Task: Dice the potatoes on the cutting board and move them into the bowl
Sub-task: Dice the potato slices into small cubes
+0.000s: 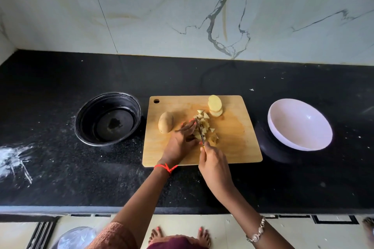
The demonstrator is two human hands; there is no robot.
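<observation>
An unpeeled potato (166,122) is laid left on the board (232,147), pale slices (215,106) are stacked farther back, dice (204,127) are heaped between under the knife (199,130), and the white bowl (299,127) is set to the right.

Bare desk (202,75) lies behind the cutting board (238,147); a black pot (108,118) flanks its left, a white bowl (299,124) its right.

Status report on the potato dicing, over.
Right hand grips knife, left hand presses the dice. Whole potato and slices uncut. White bowl empty; nothing between it and board.
</observation>
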